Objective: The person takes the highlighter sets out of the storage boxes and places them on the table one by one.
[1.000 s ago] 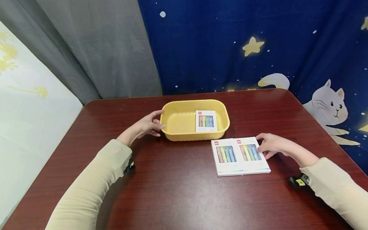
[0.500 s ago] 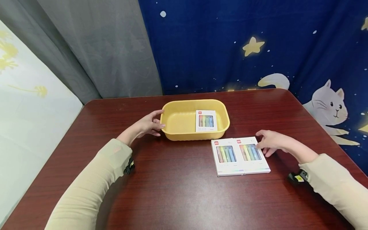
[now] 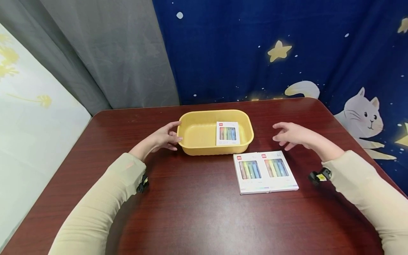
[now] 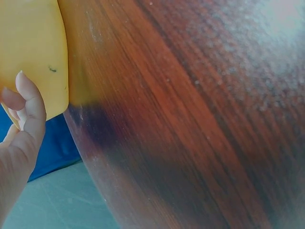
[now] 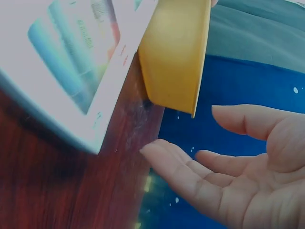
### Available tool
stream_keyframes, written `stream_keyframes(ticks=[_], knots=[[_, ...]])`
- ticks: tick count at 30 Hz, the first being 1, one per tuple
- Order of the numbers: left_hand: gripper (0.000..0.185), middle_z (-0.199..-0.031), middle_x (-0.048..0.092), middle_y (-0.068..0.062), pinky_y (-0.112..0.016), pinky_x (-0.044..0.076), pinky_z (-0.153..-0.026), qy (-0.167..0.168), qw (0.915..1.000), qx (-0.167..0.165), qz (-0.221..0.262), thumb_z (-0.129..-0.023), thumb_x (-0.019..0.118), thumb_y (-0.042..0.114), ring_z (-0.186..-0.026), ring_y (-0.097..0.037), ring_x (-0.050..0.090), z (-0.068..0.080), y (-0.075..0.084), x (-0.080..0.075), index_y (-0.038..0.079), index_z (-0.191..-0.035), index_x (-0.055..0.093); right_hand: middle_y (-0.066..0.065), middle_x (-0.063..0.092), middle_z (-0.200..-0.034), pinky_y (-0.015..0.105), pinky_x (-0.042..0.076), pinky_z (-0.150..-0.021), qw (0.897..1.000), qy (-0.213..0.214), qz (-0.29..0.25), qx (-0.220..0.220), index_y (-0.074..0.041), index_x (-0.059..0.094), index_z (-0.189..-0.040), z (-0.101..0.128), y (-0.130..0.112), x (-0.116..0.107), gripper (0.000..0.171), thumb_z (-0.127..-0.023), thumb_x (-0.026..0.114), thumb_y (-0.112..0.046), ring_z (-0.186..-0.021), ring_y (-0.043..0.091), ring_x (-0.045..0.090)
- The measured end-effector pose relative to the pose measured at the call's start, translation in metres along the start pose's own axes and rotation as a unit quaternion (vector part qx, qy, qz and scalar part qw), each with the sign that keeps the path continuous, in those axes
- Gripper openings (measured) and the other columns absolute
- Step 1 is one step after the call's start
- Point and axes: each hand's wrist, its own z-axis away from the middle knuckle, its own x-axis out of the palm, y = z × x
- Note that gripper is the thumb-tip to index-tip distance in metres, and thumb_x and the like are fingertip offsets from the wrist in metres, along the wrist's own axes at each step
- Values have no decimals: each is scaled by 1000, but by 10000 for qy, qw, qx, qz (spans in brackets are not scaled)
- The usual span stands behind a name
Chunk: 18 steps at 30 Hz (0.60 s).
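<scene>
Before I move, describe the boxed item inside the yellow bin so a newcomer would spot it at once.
Toward the far edge of the dark red-brown table sits a yellow bin. Inside, toward its right end, is a white box with coloured sticks behind a window. It alone is in the bin; two similar boxes lie side by side outside.

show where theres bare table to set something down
The widest bare stretch of table is in front of the yellow basket, left of the two white boxes. Another lies left of the left hand. It's crowded where basket and boxes nearly meet.
</scene>
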Motion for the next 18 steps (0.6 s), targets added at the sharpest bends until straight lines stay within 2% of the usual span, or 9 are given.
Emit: stream_keyframes(ticks=[5, 12, 18], knots=[[74, -95, 51, -7, -30, 54, -65, -20, 10000, 9, 9, -89, 56, 4, -74, -13, 52, -1, -1, 0, 18, -147, 12, 29, 46, -121, 42, 54, -75, 9980, 225, -498, -301, 3, 20, -141, -15, -13, 5, 64, -90, 53, -17, -103, 38, 52], [75, -102, 51, -11, -30, 54, -66, -51, 10000, 19, 3, -89, 56, 5, -74, -13, 52, -2, -2, -1, 18, -147, 11, 29, 33, -134, 46, 49, -84, 9890, 164, -1389, -473, -4, 13, -146, -43, -25, 13, 67, -91, 52, -9, -114, 41, 46], [75, -102, 50, -11, -30, 55, -65, -40, 10000, -10, 23, -89, 57, 5, -76, -15, 53, 0, 0, 0, 19, -147, 12, 26, 36, -132, 43, 50, -85, 9835, 108, -1740, -491, -6, 17, -145, -66, -27, 19, 66, -90, 53, -7, -109, 34, 51]])
